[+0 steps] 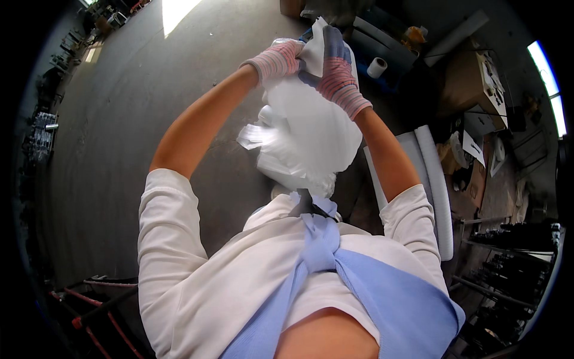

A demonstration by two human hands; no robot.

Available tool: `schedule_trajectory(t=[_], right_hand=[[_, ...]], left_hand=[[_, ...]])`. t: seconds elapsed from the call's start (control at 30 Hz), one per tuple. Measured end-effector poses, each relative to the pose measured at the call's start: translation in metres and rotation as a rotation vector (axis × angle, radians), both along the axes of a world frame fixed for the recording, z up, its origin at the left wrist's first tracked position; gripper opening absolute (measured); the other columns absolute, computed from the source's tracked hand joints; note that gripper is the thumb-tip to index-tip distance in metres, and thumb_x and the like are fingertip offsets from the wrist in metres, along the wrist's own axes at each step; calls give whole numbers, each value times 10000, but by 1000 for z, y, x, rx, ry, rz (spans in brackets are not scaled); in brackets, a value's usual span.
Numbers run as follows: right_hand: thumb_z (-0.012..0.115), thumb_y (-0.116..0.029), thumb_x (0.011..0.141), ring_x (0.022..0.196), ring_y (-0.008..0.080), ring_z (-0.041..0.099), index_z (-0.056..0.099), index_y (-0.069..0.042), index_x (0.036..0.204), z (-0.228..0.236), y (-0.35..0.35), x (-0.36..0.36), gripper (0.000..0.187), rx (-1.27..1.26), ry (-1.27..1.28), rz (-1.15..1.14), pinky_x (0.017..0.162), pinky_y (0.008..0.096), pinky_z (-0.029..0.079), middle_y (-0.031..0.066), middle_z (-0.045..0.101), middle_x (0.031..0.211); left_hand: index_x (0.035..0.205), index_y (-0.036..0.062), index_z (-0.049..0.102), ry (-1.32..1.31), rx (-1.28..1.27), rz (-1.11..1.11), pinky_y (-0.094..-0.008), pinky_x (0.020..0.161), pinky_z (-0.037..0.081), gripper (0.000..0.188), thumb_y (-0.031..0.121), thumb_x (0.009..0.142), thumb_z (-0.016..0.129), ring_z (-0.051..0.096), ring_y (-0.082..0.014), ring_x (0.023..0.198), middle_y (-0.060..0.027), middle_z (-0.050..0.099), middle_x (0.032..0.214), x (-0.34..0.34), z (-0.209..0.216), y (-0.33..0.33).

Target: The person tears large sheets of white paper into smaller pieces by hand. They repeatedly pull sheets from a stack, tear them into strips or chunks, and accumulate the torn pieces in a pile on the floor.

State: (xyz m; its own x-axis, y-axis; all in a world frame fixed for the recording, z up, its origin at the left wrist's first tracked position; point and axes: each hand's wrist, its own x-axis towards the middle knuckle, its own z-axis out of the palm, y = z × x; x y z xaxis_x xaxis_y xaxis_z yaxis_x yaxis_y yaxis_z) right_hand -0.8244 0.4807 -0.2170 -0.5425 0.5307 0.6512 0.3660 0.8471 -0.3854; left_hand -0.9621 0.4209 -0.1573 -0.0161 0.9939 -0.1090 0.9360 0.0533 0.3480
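Observation:
Both my hands wear pink-and-white striped gloves with grey-blue coated fingers. They are stretched out at the far end of a pile of thin white foam sheets (323, 128). My left hand (278, 58) is closed at the far left edge of the sheets, and its fingertips are partly hidden. A raised flap of white sheet (314, 49) stands between the two hands. My right hand (339, 75) has long, straight fingers along that flap, with the thumb on its near side. Whether anything lies under the white material is hidden.
A white roll (376, 67) stands beyond my right hand. Farther right are a cardboard box (469, 84) and a long roll of white foam (433, 185). A dark rack (508, 269) is at the lower right; red-and-black metal bars (98, 305) are at the lower left.

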Motion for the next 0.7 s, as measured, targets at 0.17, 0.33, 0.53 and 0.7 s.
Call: schedule_trajectory(t=[0.17, 0.33, 0.53, 0.7], right_hand=[[707, -228, 585, 1224, 336, 175, 345, -167, 1208, 88, 21, 15, 723, 254, -373, 64, 999, 409, 175, 171, 230, 1299], [673, -236, 648, 1079, 277, 409, 565, -149, 991, 100, 22, 10, 369, 131, -750, 57, 1024, 399, 115, 126, 511, 1047], [580, -209, 730, 651, 269, 574, 591, -119, 876, 75, 6, -3, 171, 198, -620, 40, 639, 366, 440, 105, 581, 667], [574, -245, 729, 617, 275, 560, 591, -114, 801, 46, -12, 4, 150, 275, -547, -4, 627, 346, 442, 97, 578, 644]], left_hand=[[1020, 72, 471, 259, 4, -192, -331, 660, 447, 287, 119, 737, 473, 547, -246, 718, -92, 560, 795, -23, 26, -6], [1007, 99, 495, 138, 35, -125, -339, 689, 439, 315, 65, 699, 435, 554, -265, 775, -100, 570, 821, -11, 31, -13], [1010, 118, 543, -149, 258, 71, -327, 692, 447, 309, 77, 728, 422, 561, -266, 764, -101, 586, 851, -30, 4, -8], [978, 60, 556, -502, 132, 31, -253, 631, 433, 290, 25, 727, 416, 528, -144, 672, -63, 598, 791, -31, -8, -17]])
